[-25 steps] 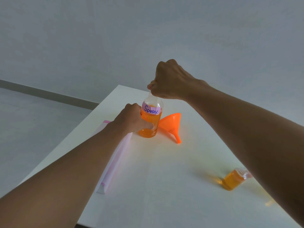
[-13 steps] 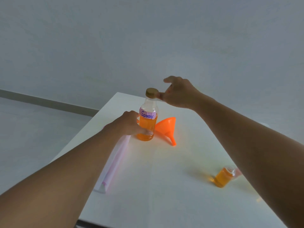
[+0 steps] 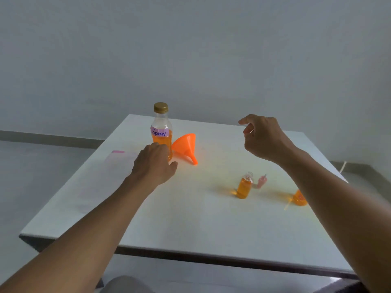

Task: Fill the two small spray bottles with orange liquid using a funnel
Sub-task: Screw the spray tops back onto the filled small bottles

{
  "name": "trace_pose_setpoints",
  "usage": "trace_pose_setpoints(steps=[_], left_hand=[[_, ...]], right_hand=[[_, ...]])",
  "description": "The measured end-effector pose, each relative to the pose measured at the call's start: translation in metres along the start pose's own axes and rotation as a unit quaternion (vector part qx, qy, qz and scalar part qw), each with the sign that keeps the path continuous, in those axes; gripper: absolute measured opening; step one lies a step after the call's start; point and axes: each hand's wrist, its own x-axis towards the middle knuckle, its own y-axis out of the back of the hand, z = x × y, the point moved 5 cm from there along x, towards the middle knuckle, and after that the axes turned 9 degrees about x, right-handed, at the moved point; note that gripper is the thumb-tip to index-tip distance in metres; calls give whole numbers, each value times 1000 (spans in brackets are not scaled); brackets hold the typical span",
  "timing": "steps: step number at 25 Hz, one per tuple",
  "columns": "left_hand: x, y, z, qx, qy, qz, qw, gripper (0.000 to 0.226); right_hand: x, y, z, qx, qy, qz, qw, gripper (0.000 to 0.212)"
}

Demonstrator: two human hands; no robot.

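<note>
**Around the work: table, sheet, room**

We see a white square table [image 3: 190, 229] standing close to a plain grey wall [image 3: 190, 49]. On the table's left side lies a flat, pale sheet [image 3: 110, 176] with a pink strip [image 3: 118, 151] across its far end. A darker skirting band [image 3: 42, 137] runs along the wall's foot above the grey floor [image 3: 31, 176]. Past the table's right edge, a thin pale stick [image 3: 342, 167] shows, tilted.

clear glossy plastic bottle [image 3: 161, 132], matt orange plastic funnel [image 3: 184, 144], smooth table [image 3: 190, 218].
</note>
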Motion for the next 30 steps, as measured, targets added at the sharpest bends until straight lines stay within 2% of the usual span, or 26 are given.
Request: trace_pose_setpoints(steps=[2,5,11,13,15,18,21,24,28,30], left_hand=[[-9,-12,29,-46,-42,-4,998,38],[-23,-40,81,-131,-94,-65,985,41],[-39,-96,141,-241,-73,-137,958,62],[-41,-107,150,-306,-61,-125,942,71],[-43,-114,158,-368,-60,-111,921,74],[-44,-120,162,-395,-77,-87,911,58],[-41,-118,161,-404,-82,-57,909,35],[-41,-116,160,-429,-83,-48,898,34],[-41,-119,158,-441,-85,-54,892,36],[-39,-119,158,-435,-85,-48,895,33]], right_hand=[[-16,9,17,-13,-17,7,1000,53],[-39,6,48,-37,-56,-9,998,53],[-68,-29,110,-25,-155,-23,987,26],[-72,-46,130,-30,-188,-35,981,29],[-73,-59,144,-14,-203,-17,979,45],[-66,-67,157,30,-206,46,977,56],[-56,-71,165,66,-189,92,975,41],[-49,-68,165,136,-162,117,970,23],[-51,-44,146,247,-122,109,955,19],[-57,-27,134,266,-93,102,954,18]])
